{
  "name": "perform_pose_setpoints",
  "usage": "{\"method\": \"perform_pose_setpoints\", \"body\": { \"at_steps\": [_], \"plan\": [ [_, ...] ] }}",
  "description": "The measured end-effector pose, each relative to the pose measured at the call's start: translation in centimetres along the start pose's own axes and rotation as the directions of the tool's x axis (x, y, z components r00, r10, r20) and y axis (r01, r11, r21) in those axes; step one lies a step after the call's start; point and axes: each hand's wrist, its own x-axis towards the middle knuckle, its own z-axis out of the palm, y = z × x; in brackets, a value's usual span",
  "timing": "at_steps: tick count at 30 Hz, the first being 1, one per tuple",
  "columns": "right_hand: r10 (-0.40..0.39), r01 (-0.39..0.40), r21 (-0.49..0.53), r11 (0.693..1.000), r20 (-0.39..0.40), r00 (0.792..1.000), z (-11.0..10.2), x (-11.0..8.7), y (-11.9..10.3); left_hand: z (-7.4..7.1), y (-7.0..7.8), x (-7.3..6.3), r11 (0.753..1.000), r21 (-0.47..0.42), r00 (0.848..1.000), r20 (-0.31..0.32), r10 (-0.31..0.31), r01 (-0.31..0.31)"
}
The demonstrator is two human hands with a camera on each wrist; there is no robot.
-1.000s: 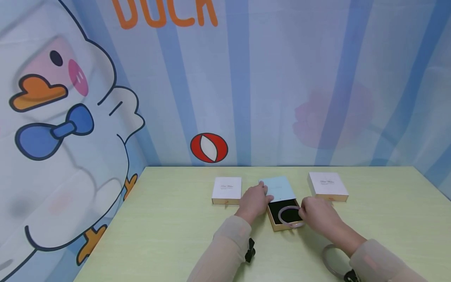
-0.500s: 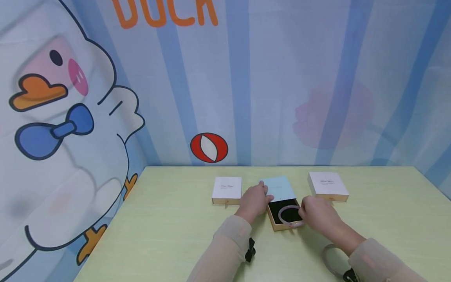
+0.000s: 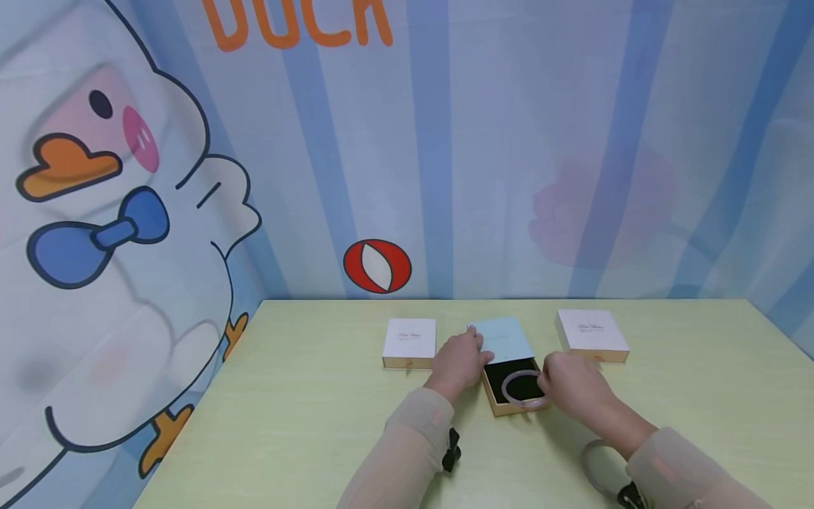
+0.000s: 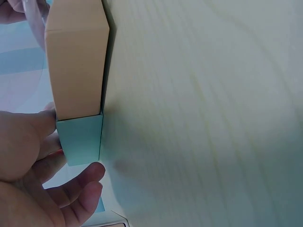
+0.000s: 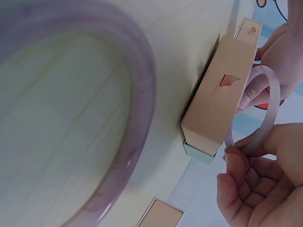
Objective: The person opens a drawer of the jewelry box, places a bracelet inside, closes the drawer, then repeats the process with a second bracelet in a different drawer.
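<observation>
In the head view, a light blue jewelry box (image 3: pixel 505 343) has its tan, black-lined drawer (image 3: pixel 509 409) pulled out toward me. My left hand (image 3: pixel 458 362) grips the blue sleeve at its left side, thumb on top. My right hand (image 3: pixel 575 385) pinches a pale lilac bangle (image 5: pixel 272 101) by its right side. That bangle is over the drawer, partly against the black lining; whether it touches the lining I cannot tell. A second bangle (image 5: pixel 142 85), greyish lilac, looms close in the right wrist view and appears below my right wrist in the head view.
Two white boxes with tan fronts stand on the table (image 3: pixel 305 410): one white box (image 3: pixel 409 339) left of the blue box, another white box (image 3: pixel 591 332) to its right. A printed cloth backdrop (image 3: pixel 483 177) rises behind the table's far edge.
Almost nothing differs. The bangle in my right hand has shifted very slightly; both hands keep their places at the blue box.
</observation>
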Motion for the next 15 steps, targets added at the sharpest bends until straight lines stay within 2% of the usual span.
{"method": "perform_pose_setpoints", "body": {
  "at_steps": [9,15],
  "plan": [
    [0.014,-0.014,0.011,1.0,0.006,1.0,0.25,0.08,-0.09,-0.04,-0.03,-0.11,1.0,0.008,1.0,-0.003,0.004,-0.004],
    [0.035,-0.036,0.022,0.999,0.043,0.998,0.17,0.19,-0.41,-0.1,-0.01,-0.16,1.0,0.017,1.0,0.0,0.003,-0.003]
  ]
}}
